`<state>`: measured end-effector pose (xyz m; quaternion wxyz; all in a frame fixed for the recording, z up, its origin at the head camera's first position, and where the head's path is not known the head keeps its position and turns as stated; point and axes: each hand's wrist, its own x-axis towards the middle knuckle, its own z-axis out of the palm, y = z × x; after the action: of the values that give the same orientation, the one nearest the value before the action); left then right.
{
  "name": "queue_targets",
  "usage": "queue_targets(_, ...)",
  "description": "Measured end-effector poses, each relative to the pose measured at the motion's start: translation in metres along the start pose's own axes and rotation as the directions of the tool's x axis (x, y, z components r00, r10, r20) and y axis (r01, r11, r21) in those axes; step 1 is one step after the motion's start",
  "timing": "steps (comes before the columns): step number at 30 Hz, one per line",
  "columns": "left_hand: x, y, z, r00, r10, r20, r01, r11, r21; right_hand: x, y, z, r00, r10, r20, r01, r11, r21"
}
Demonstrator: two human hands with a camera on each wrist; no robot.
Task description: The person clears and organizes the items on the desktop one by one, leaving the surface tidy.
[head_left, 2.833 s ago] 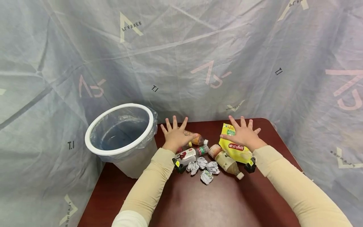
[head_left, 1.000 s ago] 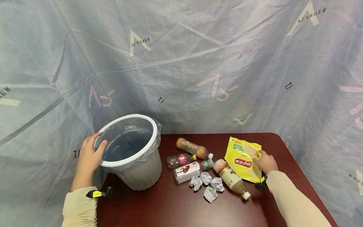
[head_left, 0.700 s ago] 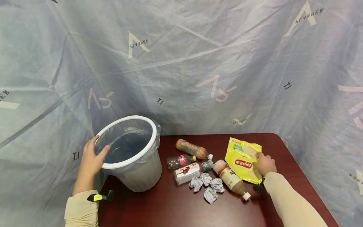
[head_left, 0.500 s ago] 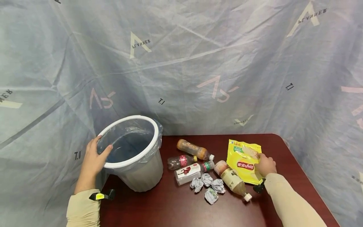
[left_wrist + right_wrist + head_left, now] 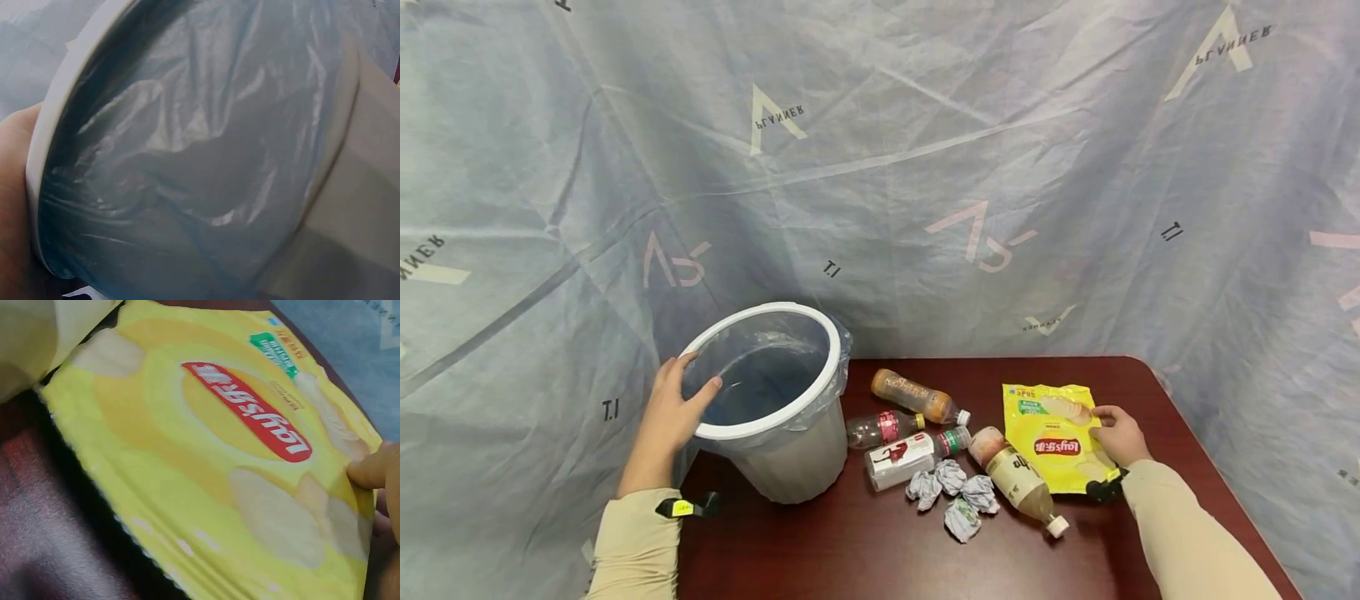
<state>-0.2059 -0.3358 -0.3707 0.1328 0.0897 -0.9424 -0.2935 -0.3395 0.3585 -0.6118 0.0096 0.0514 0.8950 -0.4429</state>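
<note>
In the head view my left hand [image 5: 676, 408] holds the white rim [image 5: 737, 431] of a grey trash can [image 5: 797, 458], thumb over the opening and fingers at its left side. A clear plastic liner [image 5: 206, 144] hangs over the can's outside in the left wrist view. My right hand [image 5: 1122, 435] pinches the right edge of a yellow Lay's chip bag [image 5: 1052, 471], thumb on its printed face. In the right wrist view, the bag's near edge [image 5: 144, 550] stands over a dark shadow on the table, and the other fingers are mostly hidden behind the bag.
Between can and bag lie an orange-labelled bottle [image 5: 913, 396], a red-labelled bottle [image 5: 880, 429], a clear bottle with a white label [image 5: 902, 460] and a larger bottle [image 5: 1015, 479]. Several crumpled papers [image 5: 962, 518] sit before them on the dark red table [image 5: 850, 558]. Grey sheeting [image 5: 880, 167] hangs behind.
Both hands, earlier spread over the items, moved apart to the can and the bag. Lately the can shifted slightly right with my left hand, and the bag turned a little in my right hand's pinch.
</note>
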Motion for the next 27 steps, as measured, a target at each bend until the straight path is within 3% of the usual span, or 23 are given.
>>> queue_targets(5, 0.003, 0.002, 0.003, 0.999, 0.031, -0.008, -0.031, 1.000, 0.007, -0.001, -0.005, -0.012, 1.000, -0.017, -0.001, 0.017, 1.000, 0.012)
queue_targets(12, 0.005, 0.006, 0.004, 0.999, 0.050, 0.008, -0.050, 0.999, 0.013, 0.002, -0.024, -0.032, 0.990, -0.029, -0.137, 0.036, 0.998, 0.048)
queue_targets(17, 0.004, 0.005, 0.005, 0.998, 0.056, 0.022, -0.057, 0.998, 0.020, 0.005, -0.052, -0.047, 0.984, -0.034, -0.176, 0.050, 0.995, 0.086)
queue_targets(27, 0.006, 0.008, 0.008, 0.995, 0.075, 0.068, -0.078, 0.996, 0.037, 0.008, -0.120, -0.074, 0.980, -0.134, -0.146, 0.145, 0.987, 0.068)
